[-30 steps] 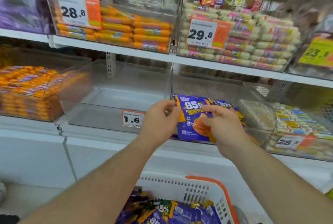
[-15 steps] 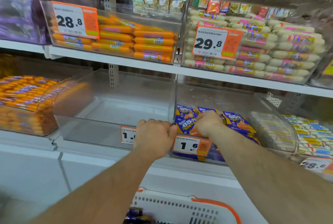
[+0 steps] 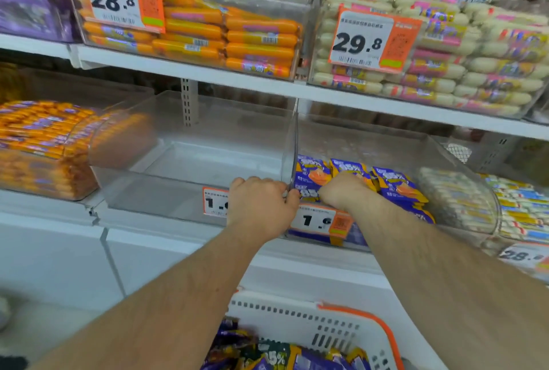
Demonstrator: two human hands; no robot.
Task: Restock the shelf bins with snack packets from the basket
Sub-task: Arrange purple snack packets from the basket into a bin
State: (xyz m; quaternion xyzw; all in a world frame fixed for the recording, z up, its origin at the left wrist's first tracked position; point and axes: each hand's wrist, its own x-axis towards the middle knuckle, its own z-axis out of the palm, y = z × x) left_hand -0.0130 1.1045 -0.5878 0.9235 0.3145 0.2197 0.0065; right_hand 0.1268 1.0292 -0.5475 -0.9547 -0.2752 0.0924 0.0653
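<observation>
Purple and orange snack packets (image 3: 398, 188) stand in a row inside the right clear bin (image 3: 445, 161) on the lower shelf. My right hand (image 3: 344, 191) reaches over that bin's front wall, its fingers curled down onto the packets near the left end. My left hand (image 3: 261, 206) grips the front rim where this bin meets the empty clear bin (image 3: 193, 161) to its left. At the bottom edge is the white basket (image 3: 297, 316) with an orange handle, holding more purple packets (image 3: 267, 357).
Price tags reading 1.6 are on the fronts of both bins. The left bin (image 3: 38, 146) holds orange sausage sticks, and a far right bin (image 3: 523, 206) holds pale packets. The upper shelf (image 3: 237, 78) carries bins of orange and white sausages close overhead.
My right hand carried a purple packet down into the right bin and now stays on the row. My left hand dropped from the packet to the bin rim. The view moved closer.
</observation>
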